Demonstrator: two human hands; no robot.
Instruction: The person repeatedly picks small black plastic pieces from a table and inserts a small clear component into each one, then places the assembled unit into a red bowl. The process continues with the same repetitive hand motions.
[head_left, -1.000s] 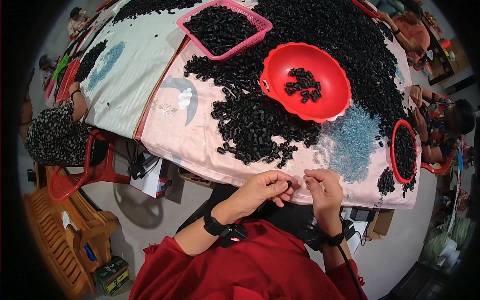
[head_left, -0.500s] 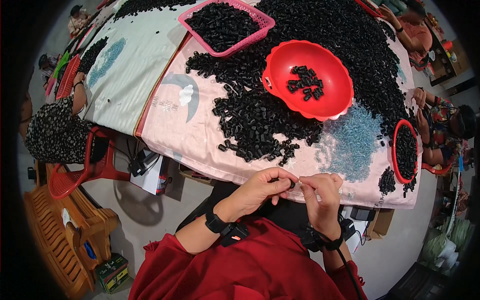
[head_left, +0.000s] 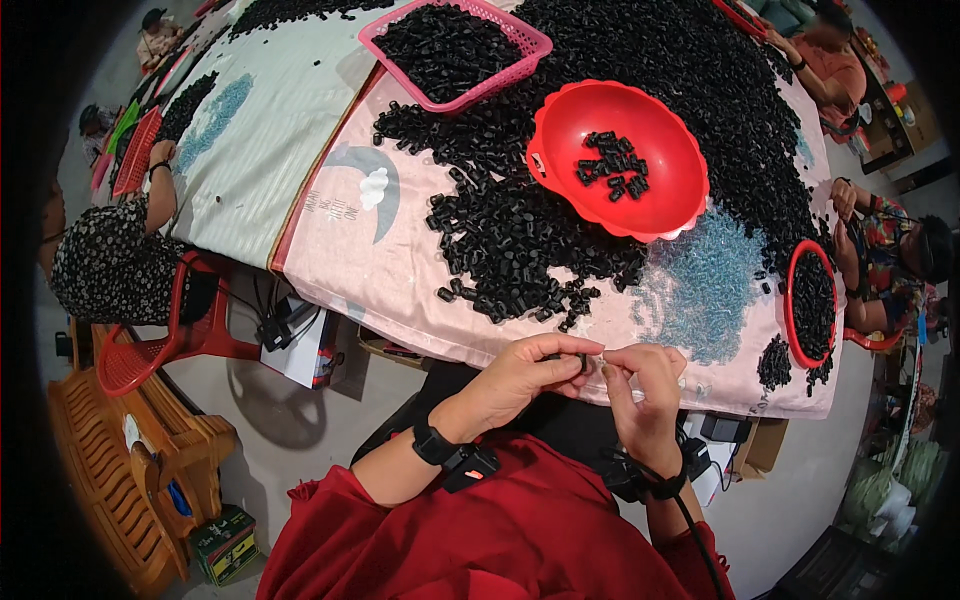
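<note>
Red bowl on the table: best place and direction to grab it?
Grip the red bowl at its near rim, coming from the person's side. It sits tilted on the heap of black parts, so that lower edge faces the hands and is bare; the few parts inside lie toward the far side.

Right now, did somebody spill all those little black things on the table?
They look heaped, not spilled: the black pieces cover the cloth, with some in the red bowl and pink basket. Nothing looks broken.

A red bowl (head_left: 640,215) holding a few black pieces sits amid the black heap (head_left: 520,240) on the cloth-covered tabletop (head_left: 340,250), near a pink basket (head_left: 530,40).
</note>
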